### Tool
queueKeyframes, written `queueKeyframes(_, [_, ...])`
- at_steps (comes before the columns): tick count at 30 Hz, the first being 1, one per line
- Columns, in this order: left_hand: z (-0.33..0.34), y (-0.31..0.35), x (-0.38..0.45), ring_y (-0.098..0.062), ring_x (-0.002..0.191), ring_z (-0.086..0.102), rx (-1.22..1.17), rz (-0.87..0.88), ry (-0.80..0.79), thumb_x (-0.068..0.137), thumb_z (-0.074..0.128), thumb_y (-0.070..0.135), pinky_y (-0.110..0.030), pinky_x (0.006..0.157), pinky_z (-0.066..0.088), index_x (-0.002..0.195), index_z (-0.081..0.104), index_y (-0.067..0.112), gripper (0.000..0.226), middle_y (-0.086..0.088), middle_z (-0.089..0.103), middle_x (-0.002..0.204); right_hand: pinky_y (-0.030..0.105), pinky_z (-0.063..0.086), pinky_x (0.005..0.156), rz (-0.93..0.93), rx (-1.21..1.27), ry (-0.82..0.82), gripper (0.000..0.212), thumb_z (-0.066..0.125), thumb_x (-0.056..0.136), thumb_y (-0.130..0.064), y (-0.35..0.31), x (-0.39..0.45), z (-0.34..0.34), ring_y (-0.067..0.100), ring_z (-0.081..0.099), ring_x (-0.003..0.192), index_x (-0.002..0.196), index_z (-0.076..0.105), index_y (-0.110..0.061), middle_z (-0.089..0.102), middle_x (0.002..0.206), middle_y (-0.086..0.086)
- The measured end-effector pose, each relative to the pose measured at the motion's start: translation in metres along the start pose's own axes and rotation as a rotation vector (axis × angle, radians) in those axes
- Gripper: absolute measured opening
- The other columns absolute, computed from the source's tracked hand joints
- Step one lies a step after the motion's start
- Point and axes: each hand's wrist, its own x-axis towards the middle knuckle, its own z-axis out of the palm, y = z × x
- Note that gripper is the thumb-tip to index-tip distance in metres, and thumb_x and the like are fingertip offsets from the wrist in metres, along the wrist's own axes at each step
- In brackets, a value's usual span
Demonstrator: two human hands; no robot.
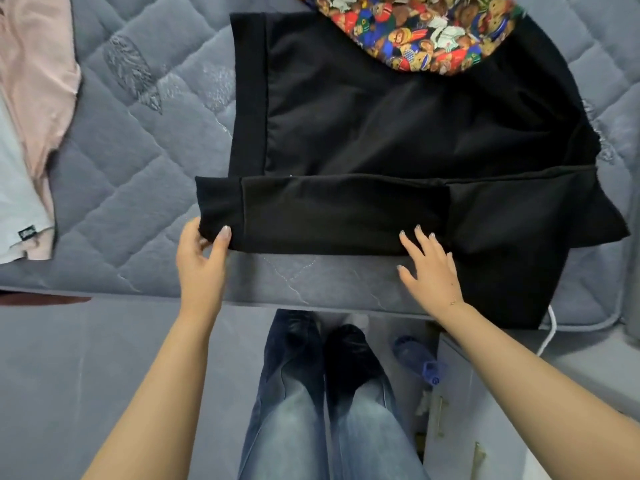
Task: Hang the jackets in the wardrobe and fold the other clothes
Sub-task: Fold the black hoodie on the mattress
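Observation:
A black hooded sweatshirt (pixel 398 126) lies flat on the grey quilted mattress (pixel 138 174), its hood lined with a colourful teddy-bear print (pixel 415 29) at the top. One sleeve (pixel 329 216) is folded across the near side of the body. My left hand (pixel 201 261) pinches the ribbed cuff of that sleeve between thumb and fingers. My right hand (pixel 429 268) lies flat with fingers spread, pressing on the sleeve near its shoulder end.
A pink garment (pixel 34 81) and a light grey one (pixel 17 202) lie at the mattress's left edge. A white cable (pixel 550 330) hangs at the right. Below are my jeans-clad legs, a blue plastic bottle (pixel 419 362) on the floor and a white cabinet (pixel 485 427).

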Motion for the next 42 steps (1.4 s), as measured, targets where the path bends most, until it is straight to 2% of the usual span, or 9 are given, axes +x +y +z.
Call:
queueKeyframes(5, [-0.009, -0.026, 0.006, -0.014, 0.083, 0.052, 0.099, -0.257, -0.12, 0.095, 0.063, 0.024, -0.038, 0.08, 0.046, 0.098, 0.057, 0.008, 0.018, -0.004, 0.06, 0.092, 0.039, 0.042, 0.096, -0.204, 0.12, 0.424, 0.037, 0.063, 0.092, -0.021, -0.048, 0.03, -0.038, 0.027, 0.051, 0.115, 0.127, 0.061, -0.01, 0.055, 0.121, 0.009])
queueKeyframes(11, [-0.009, -0.004, 0.039, -0.006, 0.104, 0.051, 0.141, -0.02, -0.084, 0.095, 0.063, 0.018, -0.022, 0.092, 0.042, 0.094, 0.066, 0.014, 0.004, 0.014, 0.054, 0.104, 0.035, 0.035, 0.096, -0.314, -0.038, 0.226, 0.034, 0.059, 0.095, -0.036, -0.105, 0.107, -0.06, 0.026, 0.052, 0.109, 0.119, 0.063, -0.012, 0.058, 0.116, 0.007])
queueKeyframes(16, [-0.003, 0.026, 0.047, 0.001, 0.089, 0.06, -0.126, -0.023, -0.204, 0.101, 0.049, 0.025, -0.015, 0.079, 0.048, 0.101, 0.061, 0.031, 0.014, 0.018, 0.066, 0.092, 0.036, 0.044, 0.084, -0.28, 0.37, 0.268, 0.017, 0.057, 0.097, -0.026, -0.104, 0.11, -0.084, 0.023, 0.062, 0.09, 0.098, 0.062, -0.01, 0.067, 0.095, 0.0])
queueKeyframes(21, [-0.001, 0.001, 0.077, -0.018, 0.058, 0.05, 0.35, 0.034, -0.127, 0.104, 0.043, 0.032, -0.043, 0.057, 0.041, 0.093, 0.045, 0.017, 0.019, 0.0, 0.052, 0.06, 0.042, 0.044, 0.083, -0.28, 0.266, 0.422, 0.017, 0.054, 0.098, -0.027, -0.115, 0.127, -0.095, 0.026, 0.061, 0.09, 0.099, 0.06, -0.011, 0.066, 0.096, 0.002])
queueKeyframes(26, [0.012, -0.004, 0.102, -0.026, 0.103, 0.058, 0.521, -0.063, -0.175, 0.099, 0.051, 0.04, -0.041, 0.081, 0.046, 0.139, 0.038, 0.022, 0.046, -0.006, 0.061, 0.115, 0.039, 0.033, 0.1, 0.015, -0.03, 0.437, 0.028, 0.045, 0.101, -0.031, -0.139, 0.144, -0.061, 0.029, 0.05, 0.112, 0.12, 0.056, -0.013, 0.056, 0.12, 0.009])
queueKeyframes(30, [0.024, 0.017, 0.086, -0.027, 0.136, 0.036, 0.715, 0.214, 0.081, 0.093, 0.059, 0.027, -0.049, 0.108, 0.032, 0.149, 0.031, 0.017, 0.064, -0.008, 0.038, 0.148, 0.042, 0.008, 0.121, -0.137, 0.013, 0.653, 0.042, 0.046, 0.099, -0.018, -0.153, 0.113, -0.035, 0.027, 0.03, 0.143, 0.14, 0.044, -0.01, 0.033, 0.153, 0.012])
queueKeyframes(33, [0.059, 0.023, 0.072, -0.024, 0.145, 0.028, 0.771, 0.575, -0.138, 0.099, 0.049, 0.029, -0.048, 0.115, 0.026, 0.146, 0.041, 0.022, 0.049, -0.007, 0.032, 0.157, 0.045, 0.011, 0.122, -0.294, -0.041, 0.53, 0.048, 0.036, 0.103, -0.021, -0.142, 0.091, -0.01, 0.026, 0.019, 0.148, 0.15, 0.033, -0.009, 0.023, 0.16, 0.01])
queueKeyframes(36, [0.084, -0.003, 0.071, -0.023, 0.151, 0.011, 1.028, 0.589, -0.407, 0.103, 0.032, 0.052, -0.047, 0.122, 0.01, 0.155, 0.023, 0.029, 0.057, -0.006, 0.013, 0.164, 0.045, 0.013, 0.122, -0.246, -0.103, 0.269, 0.055, 0.025, 0.104, -0.036, -0.107, 0.095, 0.004, 0.02, 0.009, 0.15, 0.154, 0.012, -0.017, 0.009, 0.163, 0.004])
queueKeyframes(42, [0.091, -0.032, 0.084, -0.022, 0.152, 0.0, 1.209, 0.571, -0.444, 0.099, 0.012, 0.063, -0.046, 0.123, 0.001, 0.156, 0.004, 0.032, 0.065, -0.005, 0.001, 0.165, 0.038, 0.001, 0.122, -0.194, -0.168, 0.219, 0.06, 0.018, 0.102, -0.049, -0.068, 0.107, -0.002, 0.014, 0.003, 0.15, 0.154, 0.001, -0.024, -0.002, 0.161, -0.007])
